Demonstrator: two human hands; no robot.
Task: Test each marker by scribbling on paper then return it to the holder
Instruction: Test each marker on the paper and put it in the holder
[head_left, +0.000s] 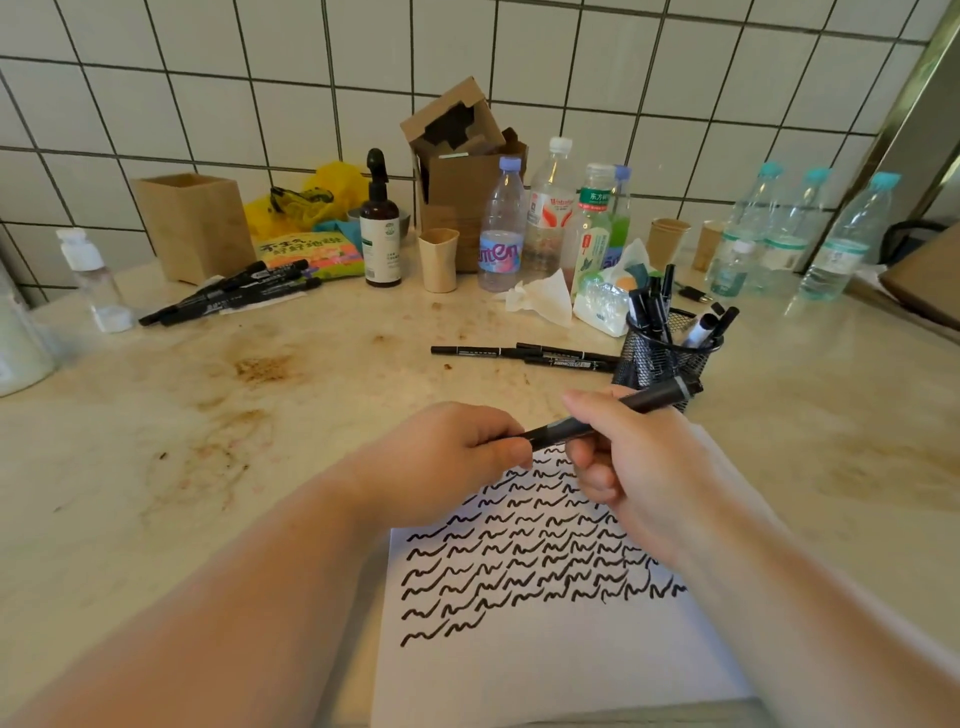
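Both hands pinching marker over scribbled paper; stained marble counter, white tiled wall

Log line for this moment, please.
left hand: gripping marker end | right hand: holding barrel | over paper | mesh holder: markers inside | loose markers on counter

The marker's left end is hidden inside the left hand; its cap cannot be told.

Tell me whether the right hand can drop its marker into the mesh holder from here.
Probably yes: the right hand holds the marker just in front of the mesh holder, with nothing between them, though its rim is crowded.
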